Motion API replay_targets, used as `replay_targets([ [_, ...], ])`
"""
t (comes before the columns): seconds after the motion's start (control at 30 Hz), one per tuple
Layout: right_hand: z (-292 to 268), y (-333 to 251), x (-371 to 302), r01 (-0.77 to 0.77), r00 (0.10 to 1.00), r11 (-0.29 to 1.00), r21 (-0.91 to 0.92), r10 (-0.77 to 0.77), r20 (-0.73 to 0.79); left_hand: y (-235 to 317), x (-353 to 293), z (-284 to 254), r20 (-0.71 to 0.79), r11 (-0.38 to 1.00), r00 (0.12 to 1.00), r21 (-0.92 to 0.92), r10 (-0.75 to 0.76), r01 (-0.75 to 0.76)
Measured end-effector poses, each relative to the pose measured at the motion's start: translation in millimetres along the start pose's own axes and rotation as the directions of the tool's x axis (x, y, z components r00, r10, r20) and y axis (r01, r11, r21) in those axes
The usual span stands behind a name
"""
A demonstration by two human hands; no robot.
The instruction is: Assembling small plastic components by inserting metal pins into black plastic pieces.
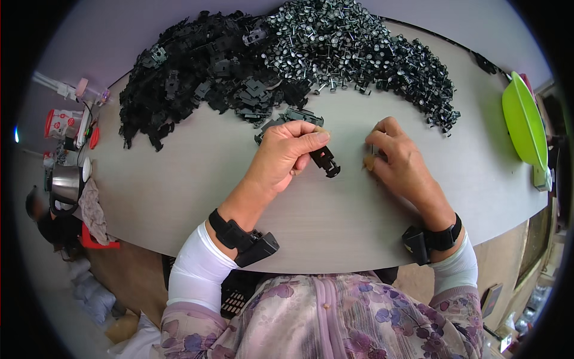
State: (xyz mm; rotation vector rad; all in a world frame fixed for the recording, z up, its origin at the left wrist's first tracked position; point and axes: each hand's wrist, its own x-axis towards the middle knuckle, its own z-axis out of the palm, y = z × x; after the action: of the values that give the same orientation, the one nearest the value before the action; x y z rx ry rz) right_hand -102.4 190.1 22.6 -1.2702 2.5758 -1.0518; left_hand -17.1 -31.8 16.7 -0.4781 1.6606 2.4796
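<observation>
Left grip [280, 152] is pinching a black plastic part [326, 164], which pokes out below the thumb, over the worktop [323, 233]. Right grip [402, 158] is curled up, can't tell if it's holding anything. Red-and-white tub [55, 124] off left has printing.

Nothing's really readable here tbh. The red-and-white tub [63, 124] off to the left has some printing, but it's too small to make out.
</observation>
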Motion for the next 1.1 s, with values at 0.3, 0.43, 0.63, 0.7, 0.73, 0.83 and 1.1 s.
replay_targets([
  [0.3,9,-10,-1,0.228,0.967,0.958,0.176,-0.201,-0.158,-6,0,5,0.056,0.993,0.994,-0.065,-0.094,0.097],
  [0.43,15,-12,-1,0.296,0.949,0.941,0.163,-0.271,-0.159,-7,-3,9,0.234,0.984,0.961,-0.064,-0.146,0.166],
  [0.63,12,-8,-2,0.240,0.968,0.962,0.132,-0.228,-0.101,-9,-7,14,0.225,0.991,0.966,0.074,-0.124,0.109],
  [0.7,7,-4,-3,0.177,0.984,0.976,0.126,-0.171,-0.057,-7,-7,12,0.236,0.987,0.959,0.074,-0.155,0.141],
  [0.73,3,-2,-2,0.216,0.972,0.971,0.103,-0.204,-0.117,-6,-7,13,0.236,0.988,0.960,0.071,-0.153,0.140],
  [0.83,2,-10,3,0.363,0.913,0.928,0.082,-0.336,-0.231,-6,-8,15,0.218,0.986,0.964,0.113,-0.149,0.127],
  [1.1,12,-18,2,0.444,0.878,0.894,-0.067,-0.449,-0.166,-14,-4,10,0.233,0.993,0.968,-0.040,-0.097,0.109],
])
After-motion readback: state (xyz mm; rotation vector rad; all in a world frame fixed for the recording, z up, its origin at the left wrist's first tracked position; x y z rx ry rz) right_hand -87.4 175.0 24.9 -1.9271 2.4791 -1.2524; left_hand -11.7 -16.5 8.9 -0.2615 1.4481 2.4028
